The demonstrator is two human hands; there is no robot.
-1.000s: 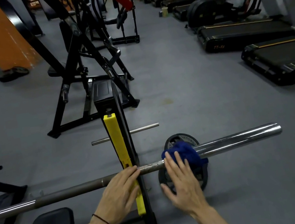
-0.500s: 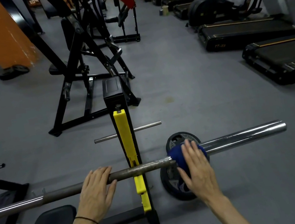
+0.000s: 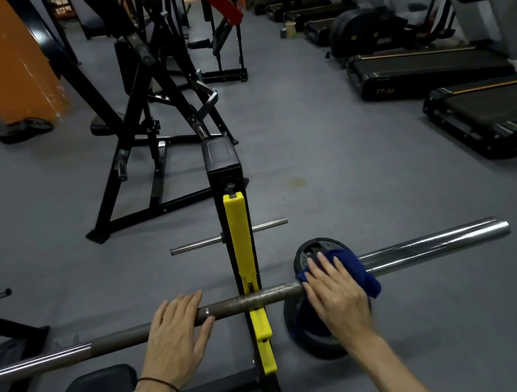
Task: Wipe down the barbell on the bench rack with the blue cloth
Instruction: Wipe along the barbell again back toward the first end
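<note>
Both hands on barbell point(image 3: 257, 297)

Rack: black upright point(image 3: 226, 180) with a yellow hook point(image 3: 240, 233); the barbell point(image 3: 260, 296) lies across it
Floor: grey point(image 3: 329, 156); a weight plate point(image 3: 311, 334) stands beside the rack

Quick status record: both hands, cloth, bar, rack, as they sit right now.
left hand: flat on the barbell, fingers straight, left of the yellow rack upright
right hand: pressing the blue cloth onto the bar, right of the upright
cloth position: at the inner end of the chrome sleeve
weight plate: on the floor behind the cloth
</note>
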